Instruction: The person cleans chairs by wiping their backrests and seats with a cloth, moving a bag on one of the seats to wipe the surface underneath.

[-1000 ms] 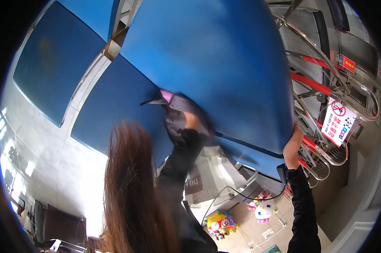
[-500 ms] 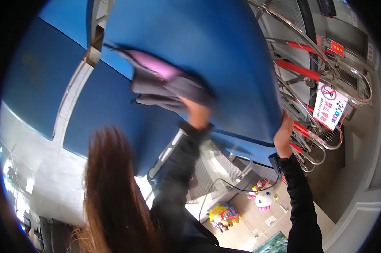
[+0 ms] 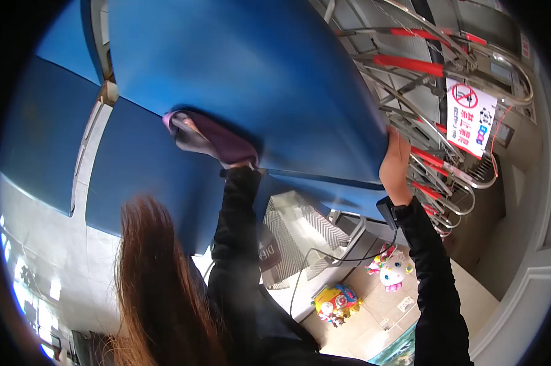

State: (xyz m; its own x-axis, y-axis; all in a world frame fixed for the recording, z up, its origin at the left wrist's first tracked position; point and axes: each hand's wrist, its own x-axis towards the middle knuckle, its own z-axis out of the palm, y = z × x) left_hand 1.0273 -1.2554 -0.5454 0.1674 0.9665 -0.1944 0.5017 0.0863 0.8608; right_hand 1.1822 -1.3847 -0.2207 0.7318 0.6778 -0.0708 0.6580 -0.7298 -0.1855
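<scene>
At ten o'clock, your left hand (image 3: 203,138) holds the purple cloth (image 3: 234,139) against the blue panel (image 3: 251,67) | long axis ten-to-four | three o'clock: your right hand (image 3: 396,161) grips the panel's edge

The blue cushion (image 3: 245,79) looks smooth and satiny, the cloth (image 3: 229,135) matt

head camera | worn on person's head | faces forward and down | near blue padded surface (image 3: 239,79)
</scene>
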